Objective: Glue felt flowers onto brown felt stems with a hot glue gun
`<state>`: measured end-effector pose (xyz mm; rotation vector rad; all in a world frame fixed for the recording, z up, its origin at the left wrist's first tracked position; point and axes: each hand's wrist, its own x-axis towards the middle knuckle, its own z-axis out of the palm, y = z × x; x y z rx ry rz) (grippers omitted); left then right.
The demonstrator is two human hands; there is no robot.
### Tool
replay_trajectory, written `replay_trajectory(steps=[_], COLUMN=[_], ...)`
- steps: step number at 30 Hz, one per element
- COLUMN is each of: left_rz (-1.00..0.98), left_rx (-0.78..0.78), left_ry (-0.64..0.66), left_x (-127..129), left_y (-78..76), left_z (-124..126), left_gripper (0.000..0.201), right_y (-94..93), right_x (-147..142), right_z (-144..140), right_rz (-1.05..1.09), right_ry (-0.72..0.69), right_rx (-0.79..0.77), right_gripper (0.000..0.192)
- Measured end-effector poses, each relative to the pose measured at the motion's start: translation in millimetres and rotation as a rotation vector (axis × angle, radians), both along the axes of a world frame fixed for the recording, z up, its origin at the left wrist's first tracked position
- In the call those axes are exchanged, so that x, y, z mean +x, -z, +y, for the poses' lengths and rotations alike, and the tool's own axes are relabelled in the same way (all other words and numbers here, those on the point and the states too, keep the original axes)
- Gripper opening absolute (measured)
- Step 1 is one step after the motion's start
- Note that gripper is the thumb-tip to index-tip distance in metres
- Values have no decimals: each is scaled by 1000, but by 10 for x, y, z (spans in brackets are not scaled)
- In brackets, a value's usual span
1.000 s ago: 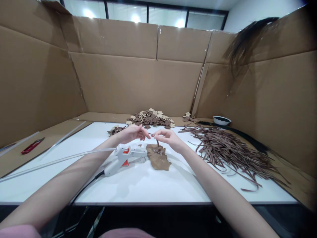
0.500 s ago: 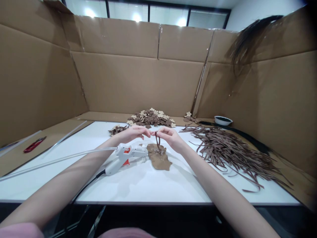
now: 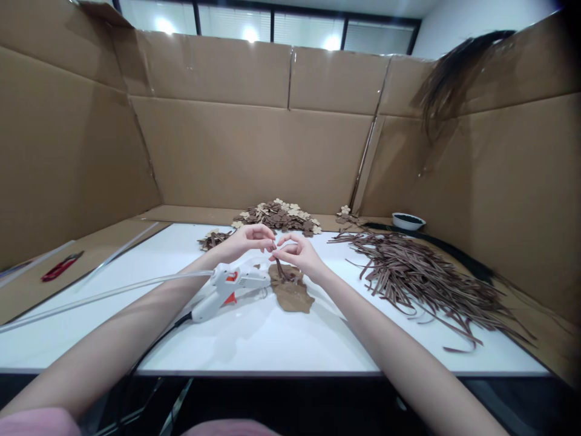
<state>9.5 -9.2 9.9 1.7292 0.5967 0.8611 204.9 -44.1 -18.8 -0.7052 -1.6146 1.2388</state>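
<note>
My left hand (image 3: pixel 247 240) and my right hand (image 3: pixel 297 254) meet over the middle of the white table (image 3: pixel 281 339), fingertips almost touching. Between them they pinch a thin brown strip (image 3: pixel 278 266) that hangs down folded toward a flat brown felt piece (image 3: pixel 290 289) lying on the table. A white glue gun (image 3: pixel 227 289) with a red trigger lies just under my left wrist, its nozzle pointing at the felt piece.
A large heap of brown strips (image 3: pixel 422 275) covers the right side. Brown and cream flower cut-outs (image 3: pixel 276 217) are piled at the back, with a small white bowl (image 3: pixel 407 220) to their right. Red cutters (image 3: pixel 61 266) lie far left. Cardboard walls (image 3: pixel 254 151) surround the table.
The strip was stretched between my hands, then folded into a hanging loop. My right hand has moved left and down, bringing the strip closer to the felt piece.
</note>
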Motion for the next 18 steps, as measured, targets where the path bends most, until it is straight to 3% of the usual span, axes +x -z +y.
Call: replay_trajectory(steps=[18], left_rz=[-24], left_rx=[-17], left_ry=[-52], left_x=[-1], left_y=[-7], left_z=[-5], left_gripper=[25], right_y=[-13], right_x=[-4], right_z=[-36], right_rz=[-80], right_ry=[52], right_rx=[-36], right_gripper=[40])
